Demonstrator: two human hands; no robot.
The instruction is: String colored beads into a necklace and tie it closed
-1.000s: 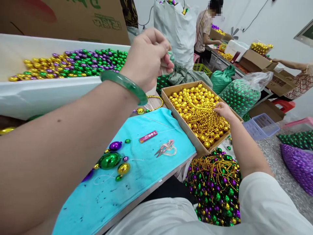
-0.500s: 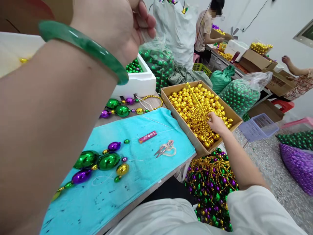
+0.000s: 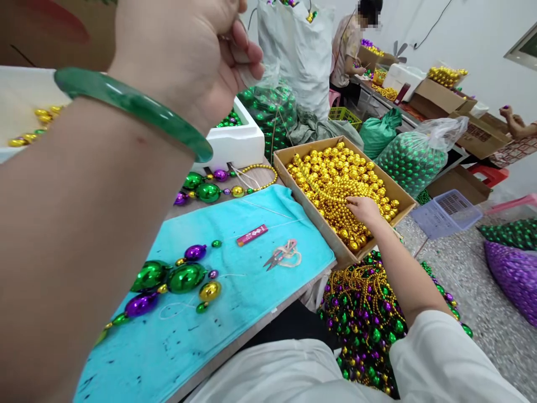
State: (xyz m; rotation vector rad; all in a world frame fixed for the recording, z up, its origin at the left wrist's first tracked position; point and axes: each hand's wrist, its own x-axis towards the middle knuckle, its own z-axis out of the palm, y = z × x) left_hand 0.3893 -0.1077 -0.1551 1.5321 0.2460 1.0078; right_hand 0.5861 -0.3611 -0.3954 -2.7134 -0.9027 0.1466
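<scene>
My left hand (image 3: 184, 50) is raised close to the camera, a green bangle (image 3: 134, 106) on its wrist, fingers pinched together on something thin I cannot make out. My right hand (image 3: 364, 209) reaches into a cardboard box (image 3: 323, 229) of gold beads (image 3: 335, 173), fingers curled down among them. On the turquoise cloth (image 3: 235, 285) lies a partly strung row of green, purple and gold beads (image 3: 176, 277) with loose thread. Small snips (image 3: 282, 254) and a pink packet (image 3: 252, 235) lie on the cloth too.
A white foam tray (image 3: 235, 145) holds mixed beads at the back left. A pile of finished bead strings (image 3: 369, 313) lies on the floor. Bags of green beads (image 3: 411, 159) and purple beads (image 3: 514, 274) stand right. Two other people work at a far table (image 3: 390, 92).
My left hand rose and came closer to the camera, uncovering the beads on the cloth. My right hand slid towards the near left part of the gold bead box.
</scene>
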